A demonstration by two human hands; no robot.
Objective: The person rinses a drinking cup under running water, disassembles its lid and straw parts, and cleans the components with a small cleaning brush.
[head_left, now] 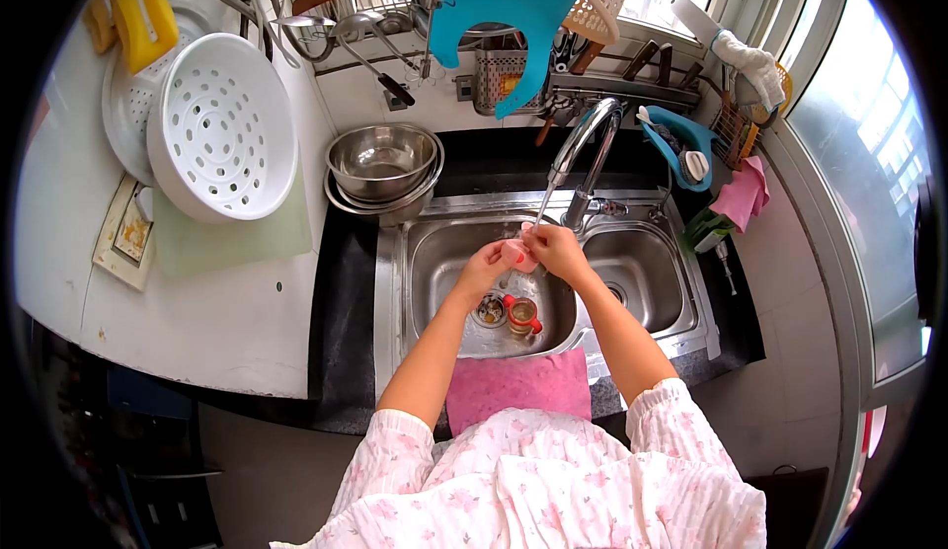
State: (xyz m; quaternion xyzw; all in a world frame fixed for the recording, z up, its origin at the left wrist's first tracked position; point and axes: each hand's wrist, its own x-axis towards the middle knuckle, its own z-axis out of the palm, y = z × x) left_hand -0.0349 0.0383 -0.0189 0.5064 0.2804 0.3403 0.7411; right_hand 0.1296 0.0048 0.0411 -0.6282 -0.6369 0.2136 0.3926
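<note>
My left hand (482, 269) and my right hand (556, 252) meet over the left sink basin (432, 253). Between them is a small pink piece (520, 255) with a red spot, its kind too small to make out. Fingers of both hands are closed on it, right under the spout of the tap (583, 154). Water seems to run down onto it. Below, a clear cup with two red handles (522, 314) stands in the basin beside the drain (489, 310).
Nested steel bowls (383, 164) sit left of the sink. A white colander (225, 124) hangs on the left wall. Right of the tap are a blue caddy (681, 144) and a pink cloth (743, 196). Another pink cloth (518, 391) drapes over the front edge.
</note>
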